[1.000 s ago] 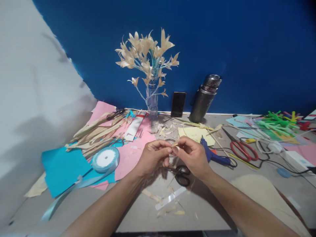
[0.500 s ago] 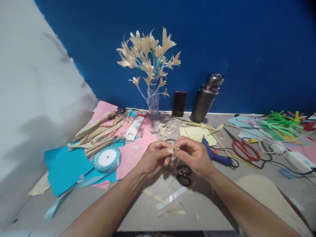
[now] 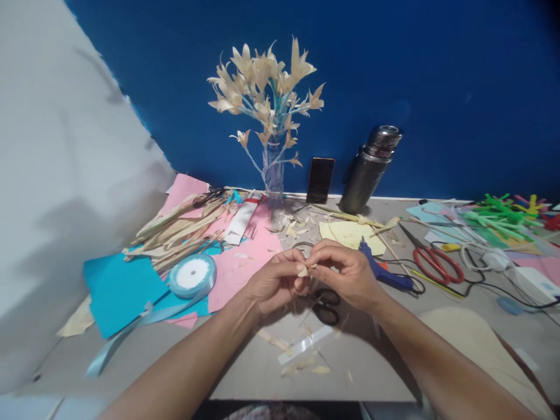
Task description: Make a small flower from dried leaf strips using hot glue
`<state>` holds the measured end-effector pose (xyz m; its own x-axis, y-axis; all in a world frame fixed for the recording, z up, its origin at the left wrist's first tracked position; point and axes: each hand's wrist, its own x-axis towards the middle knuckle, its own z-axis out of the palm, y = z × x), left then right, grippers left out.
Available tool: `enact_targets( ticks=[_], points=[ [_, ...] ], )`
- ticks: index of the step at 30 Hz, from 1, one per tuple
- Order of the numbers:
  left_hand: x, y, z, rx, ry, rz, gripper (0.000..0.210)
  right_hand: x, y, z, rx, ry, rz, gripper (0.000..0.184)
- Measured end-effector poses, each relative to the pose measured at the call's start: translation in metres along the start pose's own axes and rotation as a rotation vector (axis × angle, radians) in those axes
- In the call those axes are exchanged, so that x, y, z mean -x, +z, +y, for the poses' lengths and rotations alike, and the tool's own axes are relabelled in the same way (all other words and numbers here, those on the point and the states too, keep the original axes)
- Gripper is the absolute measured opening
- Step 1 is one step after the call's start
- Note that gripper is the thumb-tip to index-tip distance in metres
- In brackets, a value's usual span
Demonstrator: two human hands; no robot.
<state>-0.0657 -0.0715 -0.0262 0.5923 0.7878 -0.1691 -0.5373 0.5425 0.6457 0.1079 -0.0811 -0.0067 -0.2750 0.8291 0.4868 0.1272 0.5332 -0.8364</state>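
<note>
- Background: matte deep-blue wall [image 3: 394, 70], behind a grey tabletop [image 3: 254, 373]. I view both remotely through the head camera.
- Bouquet: cream, pointed-petal flowers [image 3: 265, 76] stand in a clear, narrow vase [image 3: 275, 175] near the wall, presumably set back to free the near surface.
- Left side: long, tan dried strips [image 3: 179, 227] lie partly over a pink paper sheet [image 3: 238, 274]; a flat turquoise paper sheet [image 3: 120, 291] lies nearer me. I judge this a material store within left reach.
- Rear: dark metal thermos with silver cap [image 3: 365, 178]; beside it, an upright black phone [image 3: 321, 181], probably propped on the wall.
- Left hand [image 3: 275, 286]: thumb and forefinger pinched on the piece.
- Right hand [image 3: 350, 277]: fingertips pinched on it from the opposite side. I read the meeting grips as steadying so small a part.
- Obstructions: dark-blue glue gun [image 3: 389, 277] lies just beside the right hand; red-handled metal scissors [image 3: 435, 265] lie beyond. Black-handled scissors [image 3: 328, 316] lie below the hands, which hide the blades from me.
- Ribbon: round, pale-blue spool [image 3: 192, 275], left of the left hand.
- Smallest: cream, thin, husk-like piece [image 3: 303, 271], between both sets of fingertips above the tabletop; its full outline is hidden.
</note>
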Motion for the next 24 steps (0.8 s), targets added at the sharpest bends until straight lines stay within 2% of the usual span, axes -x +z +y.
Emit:
enact_targets(
  ticks=[6, 11, 19, 24],
  points=[
    [-0.0003, -0.0032, -0.0015, 0.015, -0.048, -0.07, 0.018, 0.0001, -0.0029, -0.0022, 0.037, 0.03, -0.108, 0.012],
    [0.0003, -0.0041, -0.0021, 0.003, -0.063, -0.106, 0.015, -0.0013, -0.0059, -0.0055, 0.021, 0.047, -0.183, 0.007],
    [-0.0006, 0.0014, -0.0021, -0.016, 0.079, -0.003, 0.016, -0.0027, -0.0052, 0.0005, -0.091, 0.116, -0.034, 0.009],
    [-0.0012, 0.0017, -0.0025, -0.068, 0.141, 0.064, 0.018, -0.0019, -0.0016, 0.0027, -0.231, 0.221, 0.006, 0.011]
  ],
)
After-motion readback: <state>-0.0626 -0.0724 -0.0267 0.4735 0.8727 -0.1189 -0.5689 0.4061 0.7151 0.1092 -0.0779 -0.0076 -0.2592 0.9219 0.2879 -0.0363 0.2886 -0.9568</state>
